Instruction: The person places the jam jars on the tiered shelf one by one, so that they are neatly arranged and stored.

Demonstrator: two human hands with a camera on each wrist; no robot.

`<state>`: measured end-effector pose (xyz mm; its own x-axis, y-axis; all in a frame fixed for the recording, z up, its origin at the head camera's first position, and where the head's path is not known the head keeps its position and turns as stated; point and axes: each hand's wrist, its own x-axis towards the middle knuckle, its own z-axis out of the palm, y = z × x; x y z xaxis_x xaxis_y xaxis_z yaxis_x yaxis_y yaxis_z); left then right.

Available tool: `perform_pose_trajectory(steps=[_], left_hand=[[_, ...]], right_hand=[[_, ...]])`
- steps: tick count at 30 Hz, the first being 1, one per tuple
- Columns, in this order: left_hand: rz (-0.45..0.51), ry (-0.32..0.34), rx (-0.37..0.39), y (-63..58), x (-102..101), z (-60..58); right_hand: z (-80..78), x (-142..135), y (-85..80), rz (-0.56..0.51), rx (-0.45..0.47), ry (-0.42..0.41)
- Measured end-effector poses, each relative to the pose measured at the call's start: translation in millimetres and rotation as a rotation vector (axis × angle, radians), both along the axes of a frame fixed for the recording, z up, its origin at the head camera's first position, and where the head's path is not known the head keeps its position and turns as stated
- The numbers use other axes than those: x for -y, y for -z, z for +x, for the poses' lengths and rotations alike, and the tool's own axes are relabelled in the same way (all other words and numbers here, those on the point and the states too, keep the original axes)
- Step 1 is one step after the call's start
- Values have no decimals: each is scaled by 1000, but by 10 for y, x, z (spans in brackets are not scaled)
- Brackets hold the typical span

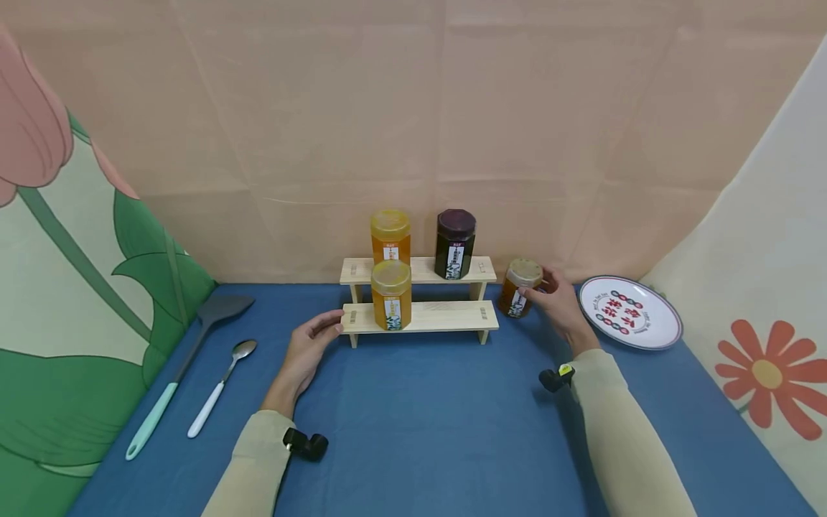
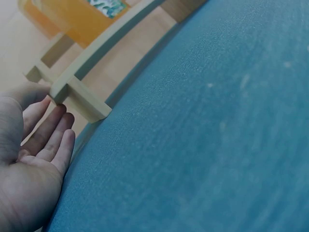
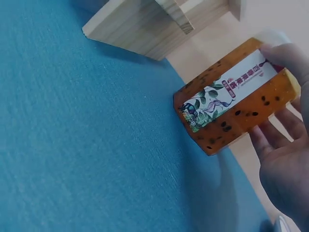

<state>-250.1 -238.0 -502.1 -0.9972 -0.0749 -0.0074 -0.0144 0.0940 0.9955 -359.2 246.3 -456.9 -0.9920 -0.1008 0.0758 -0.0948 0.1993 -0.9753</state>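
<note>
A two-step wooden rack (image 1: 446, 316) stands on the blue cloth. My left hand (image 1: 309, 353) pinches the left end of its lower step between thumb and fingers; the left wrist view shows this hand (image 2: 38, 159) close up. To the right of the rack, my right hand (image 1: 561, 309) holds a jar of orange-brown jam (image 1: 512, 298) near its lid. Dark seeds and a white label show on this jam jar (image 3: 236, 96) in the right wrist view. Whether its base touches the cloth, I cannot tell.
On the rack are a yellow-lidded amber jar (image 1: 390, 233) and a dark jar (image 1: 455, 244) above, another amber jar (image 1: 391, 294) below. A turner (image 1: 187, 359) and a spoon (image 1: 222, 380) lie left. A white plate (image 1: 665, 327) lies right. A beige backdrop (image 1: 310, 143) rises behind.
</note>
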Motion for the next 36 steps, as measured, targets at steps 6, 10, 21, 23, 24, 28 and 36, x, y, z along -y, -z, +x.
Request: perform_pose_trajectory(steps=[6,10,21,23,24,28,36], left_hand=[[2,-2,3,-2,-6,-6],[0,-3,-5,-18,-2,-3],[-2,2,2,-3,0,-1],[0,5,3,-7,-4,2],[1,7,3,-10,-6,4],[3,7,2,-24,-13,7],[-8,-2,6,-16,-10,2]], right_hand=[[62,32,-77,-4,29,-36],[104,59,-131,18,40,-38],[13,23,112,52,-2,22],[14,20,132,54,-5,41],[17,19,137,54,-4,49],[30,16,142,42,1,67],[134,-14,31,37,-12,69]])
